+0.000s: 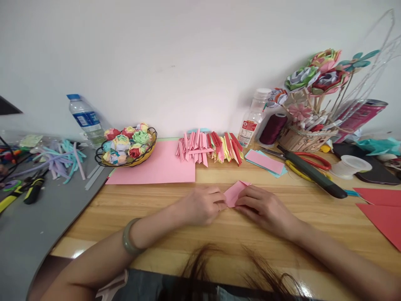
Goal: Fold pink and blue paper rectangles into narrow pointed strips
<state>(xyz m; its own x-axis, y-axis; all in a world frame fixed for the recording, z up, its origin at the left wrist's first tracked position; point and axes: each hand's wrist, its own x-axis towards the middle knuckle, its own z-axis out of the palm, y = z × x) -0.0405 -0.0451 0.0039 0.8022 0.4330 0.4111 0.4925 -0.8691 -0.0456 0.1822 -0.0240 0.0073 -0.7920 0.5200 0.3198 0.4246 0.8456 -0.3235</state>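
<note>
A small piece of pink paper (233, 193), partly folded, lies between my hands on the wooden table (150, 246). My left hand (202, 205) pinches its left edge, fingers curled together. On the paper's right side, my right hand (265, 207) holds it with bent fingers that cover part of it. Behind the hands sits a pile of folded paper strips (208, 146) in pink, red and yellow. A short stack of pink and blue paper rectangles (266, 161) lies farther right.
Large pink sheets (153, 173) lie under a basket of paper flowers (127, 144). To the right are a black-handled cutter (313, 173), red-handled scissors (316, 160), a white spool (351, 166) and red paper (385, 217). Bottles (86, 119) stand against the wall.
</note>
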